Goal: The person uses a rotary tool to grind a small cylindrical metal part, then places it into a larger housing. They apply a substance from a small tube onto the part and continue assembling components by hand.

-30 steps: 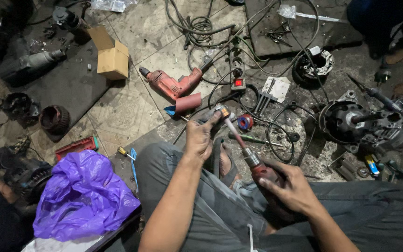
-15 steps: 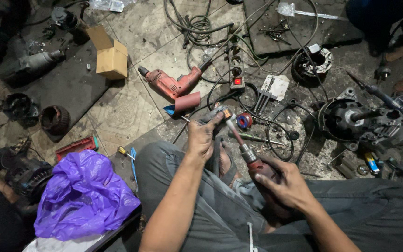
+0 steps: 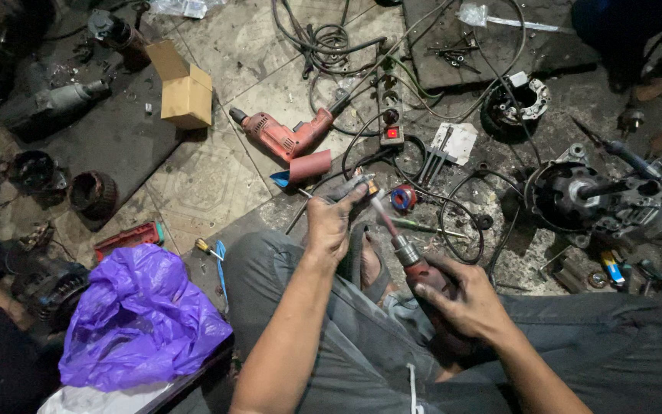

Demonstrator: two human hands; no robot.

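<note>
right hand (image 3: 465, 300) grips a dark red soldering tool (image 3: 408, 253), shaft tilted.

The person sits on the floor (image 3: 216, 176) with a drill (image 3: 289, 138) lying ahead of the knees and a cardboard box (image 3: 185, 96) to its left. A power strip (image 3: 390, 115) lies right of the drill, among cables. Farther right sits a motor housing (image 3: 599, 203) (tools scattered around it). A plastic bag (image 3: 136, 318) lies left of the person's leg, a screwdriver (image 3: 210, 249) between them.
</note>
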